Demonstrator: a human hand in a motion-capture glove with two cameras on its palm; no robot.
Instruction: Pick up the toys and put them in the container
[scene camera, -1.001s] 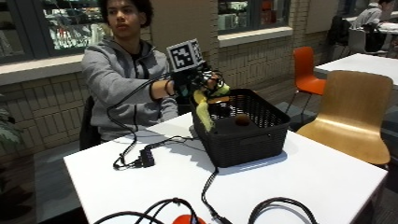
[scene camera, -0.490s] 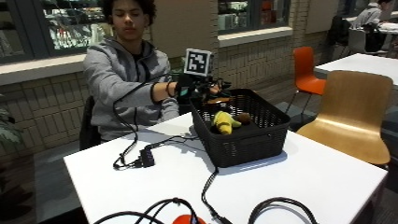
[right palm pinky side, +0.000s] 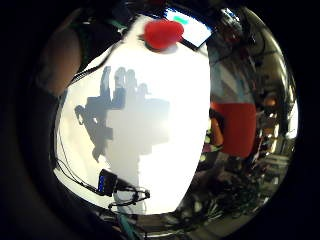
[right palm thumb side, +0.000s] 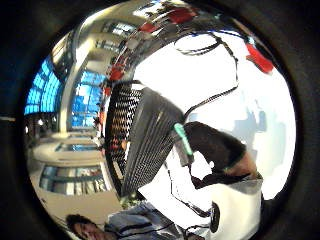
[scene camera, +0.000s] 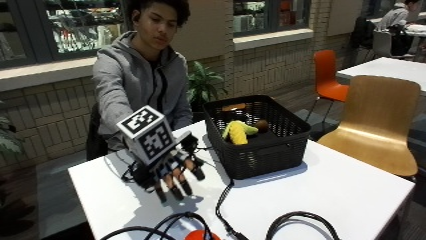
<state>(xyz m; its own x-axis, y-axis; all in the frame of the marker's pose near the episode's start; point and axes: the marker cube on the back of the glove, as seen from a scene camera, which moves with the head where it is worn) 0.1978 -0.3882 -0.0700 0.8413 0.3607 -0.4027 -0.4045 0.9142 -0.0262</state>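
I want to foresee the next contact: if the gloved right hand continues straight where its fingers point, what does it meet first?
Probably the red toy at the table's near edge; the right hand points toward it, depth unclear.

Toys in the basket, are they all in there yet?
Not all. The yellow and green corn-shaped toy and a brown round toy already lie in the black mesh basket. The black-gloved right hand holds nothing; it reaches over the white table with fingers straight. One red toy lies at the table's near edge, waiting to be picked up.
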